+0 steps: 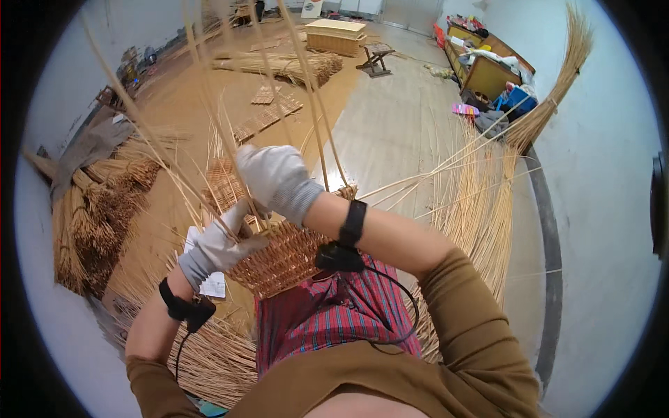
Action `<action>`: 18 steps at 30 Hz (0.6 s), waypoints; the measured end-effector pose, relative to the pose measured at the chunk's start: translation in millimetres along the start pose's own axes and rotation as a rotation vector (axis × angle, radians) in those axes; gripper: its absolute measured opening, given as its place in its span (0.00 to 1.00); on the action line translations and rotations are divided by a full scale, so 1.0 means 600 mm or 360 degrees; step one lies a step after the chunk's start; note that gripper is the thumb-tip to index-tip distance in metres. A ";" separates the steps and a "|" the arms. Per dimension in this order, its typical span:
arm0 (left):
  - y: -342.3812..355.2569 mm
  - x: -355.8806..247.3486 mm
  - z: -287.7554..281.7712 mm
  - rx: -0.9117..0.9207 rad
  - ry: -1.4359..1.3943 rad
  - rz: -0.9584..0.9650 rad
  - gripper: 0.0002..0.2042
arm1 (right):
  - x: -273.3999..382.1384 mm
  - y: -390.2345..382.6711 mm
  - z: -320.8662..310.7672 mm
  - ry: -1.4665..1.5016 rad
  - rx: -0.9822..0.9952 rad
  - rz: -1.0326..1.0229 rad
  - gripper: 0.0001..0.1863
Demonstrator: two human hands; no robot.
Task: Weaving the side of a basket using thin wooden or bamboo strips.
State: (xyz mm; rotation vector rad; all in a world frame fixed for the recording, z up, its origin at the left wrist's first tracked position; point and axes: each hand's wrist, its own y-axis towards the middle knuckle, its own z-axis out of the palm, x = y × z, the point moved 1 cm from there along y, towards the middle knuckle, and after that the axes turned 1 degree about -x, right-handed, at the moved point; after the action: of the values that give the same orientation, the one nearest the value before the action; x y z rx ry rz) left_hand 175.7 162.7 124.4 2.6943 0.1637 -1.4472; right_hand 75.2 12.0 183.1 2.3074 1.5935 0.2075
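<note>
A partly woven wicker basket point(282, 261) sits over my lap on a red striped cloth point(327, 313), with long pale rods point(315, 104) rising from it. My left hand point(221, 244), in a grey-white glove, grips the basket's near-left rim where rods come up. My right hand point(272, 174), gloved the same way, is raised just above the rim with its fingers closed around rods; its fingertips are partly hidden. A dark strap with a small device is on each wrist.
Reed bundles point(104, 223) lie at the left. Loose long reeds point(481, 237) spread at the right below an upright sheaf point(557, 83). Behind are flat woven pieces point(268, 118), stacked pale panels point(334, 38), a folding stool point(376, 59) and a cluttered cabinet point(488, 73).
</note>
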 end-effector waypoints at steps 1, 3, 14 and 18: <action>-0.001 -0.002 0.000 -0.0014 0.0079 -0.0052 0.27 | 0.005 0.009 -0.002 -0.0068 -0.0002 -0.0048 0.17; -0.002 -0.007 0.001 -0.0131 0.0108 0.0013 0.31 | 0.006 0.021 -0.001 -0.0050 -0.0018 -0.0167 0.16; 0.000 0.011 0.012 -0.0145 0.0255 -0.0109 0.28 | -0.026 -0.014 -0.118 0.0108 -0.0578 -0.0609 0.16; 0.003 0.009 0.010 -0.0022 0.0402 0.0027 0.28 | 0.023 -0.026 -0.225 0.0984 -0.0413 -0.0240 0.23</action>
State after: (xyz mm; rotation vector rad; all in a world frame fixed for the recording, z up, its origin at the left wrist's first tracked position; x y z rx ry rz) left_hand 174.1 160.4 116.9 2.8502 0.1648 -1.0923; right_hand 25.7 55.0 302.8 2.0112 1.8598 1.1061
